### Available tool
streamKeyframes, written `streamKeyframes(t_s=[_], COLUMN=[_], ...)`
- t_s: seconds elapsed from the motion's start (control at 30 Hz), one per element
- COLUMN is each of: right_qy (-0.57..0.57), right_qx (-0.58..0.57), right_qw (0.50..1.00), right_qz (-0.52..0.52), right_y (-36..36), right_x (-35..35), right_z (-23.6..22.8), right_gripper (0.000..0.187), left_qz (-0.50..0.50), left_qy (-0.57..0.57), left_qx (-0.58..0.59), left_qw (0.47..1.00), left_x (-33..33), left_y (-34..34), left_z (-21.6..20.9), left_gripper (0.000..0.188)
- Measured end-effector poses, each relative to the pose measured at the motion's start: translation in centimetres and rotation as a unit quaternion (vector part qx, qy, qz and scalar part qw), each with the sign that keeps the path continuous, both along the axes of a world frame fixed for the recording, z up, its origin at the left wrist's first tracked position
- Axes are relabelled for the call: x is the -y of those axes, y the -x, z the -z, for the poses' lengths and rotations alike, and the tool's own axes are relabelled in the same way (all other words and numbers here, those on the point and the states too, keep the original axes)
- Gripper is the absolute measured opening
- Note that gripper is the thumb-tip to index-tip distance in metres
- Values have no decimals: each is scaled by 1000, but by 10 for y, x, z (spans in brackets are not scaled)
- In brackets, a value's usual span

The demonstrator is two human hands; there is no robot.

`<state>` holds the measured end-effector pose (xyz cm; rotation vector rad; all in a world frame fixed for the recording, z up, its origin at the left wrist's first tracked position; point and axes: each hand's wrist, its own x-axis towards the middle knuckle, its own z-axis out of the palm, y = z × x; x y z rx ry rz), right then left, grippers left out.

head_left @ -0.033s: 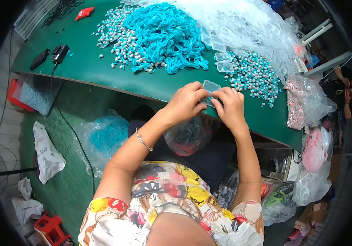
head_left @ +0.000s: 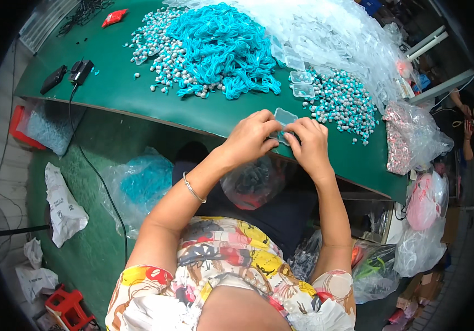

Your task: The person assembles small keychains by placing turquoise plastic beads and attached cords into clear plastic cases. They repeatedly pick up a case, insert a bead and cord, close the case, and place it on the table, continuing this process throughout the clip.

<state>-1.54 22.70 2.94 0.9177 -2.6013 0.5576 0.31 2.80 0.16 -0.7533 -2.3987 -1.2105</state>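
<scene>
At the table's front edge I hold a small clear plastic box (head_left: 285,116) with its lid standing up. My left hand (head_left: 249,138) grips the box's left side between thumb and fingers. My right hand (head_left: 311,144) is closed on its right side, thumb and fingertips at the opening. A bit of turquoise shows between the fingertips, mostly hidden by them. Just to the right lies a pile of small grey-and-turquoise pieces (head_left: 343,105). Beyond the hands, another clear box (head_left: 303,90) lies open on the table.
A heap of turquoise cord loops (head_left: 220,49) rests on the green table (head_left: 121,102) beside more small pieces (head_left: 165,60). Clear boxes (head_left: 336,33) are heaped at the back right. A bag of pink pieces (head_left: 400,138) sits at the right edge; a black cable (head_left: 96,171) hangs down left.
</scene>
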Motion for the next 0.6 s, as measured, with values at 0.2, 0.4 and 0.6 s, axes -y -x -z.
streamKeyframes(t_s=[0.2,0.4,0.6], right_qy=[55,19,66], right_qx=[-5,-46,-23], right_qw=[998,998,997], right_qz=[8,-23,-18], right_y=[-14,-19,-9], right_x=[5,6,6], right_z=[1,-7,2], right_gripper=[12,10,9], left_qz=[-18,-38,-39], left_qy=[3,-4,-17], left_qx=[14,2,-8], left_qw=[1000,999,999], left_x=[-4,-6,-6], left_y=[-6,-9,-8], left_z=[2,3,5], left_gripper=[28,26,25])
